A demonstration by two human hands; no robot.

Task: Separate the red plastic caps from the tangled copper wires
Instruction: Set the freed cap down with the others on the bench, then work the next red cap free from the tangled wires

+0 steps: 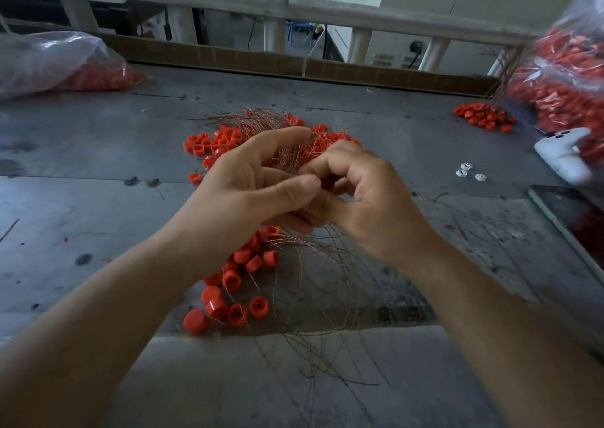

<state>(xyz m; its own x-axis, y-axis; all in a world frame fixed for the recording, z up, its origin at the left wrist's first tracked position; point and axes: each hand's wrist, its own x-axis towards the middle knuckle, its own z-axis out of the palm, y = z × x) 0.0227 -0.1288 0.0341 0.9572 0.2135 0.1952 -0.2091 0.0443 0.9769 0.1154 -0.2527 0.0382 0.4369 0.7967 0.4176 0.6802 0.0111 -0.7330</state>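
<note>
Now both hands meet above the middle of the tabletop (98, 166). The left hand (248, 179) has its fingers curled around a bundle of the copper wires (320, 280), with its thumb laid across toward the other hand. The right hand (356, 192) is clenched small, its fingertips pinching the same bundle just beside the left thumb. Something dark red sits between those fingertips, but it is too hidden to tell what it is.

The wires spread out from the hands in two fans: one toward 12 o'clock, one toward 6 o'clock, where loose strands lie on the tabletop. The red caps (235, 280) lie scattered at 7 o'clock from the hands, some with wire ends running among them. More of them lie at 11 o'clock, partly under the far fan.

At 2 o'clock there is a small heap of caps (483, 117), well apart from the hands. A clear plastic bag (568, 84) full of red pieces stands just beside it at the edge. Another plastic sack (58, 61) lies at 10 o'clock. At 3 o'clock are a white device (562, 153), some small white pieces (467, 171) and a dark flat screen (568, 221).
</note>
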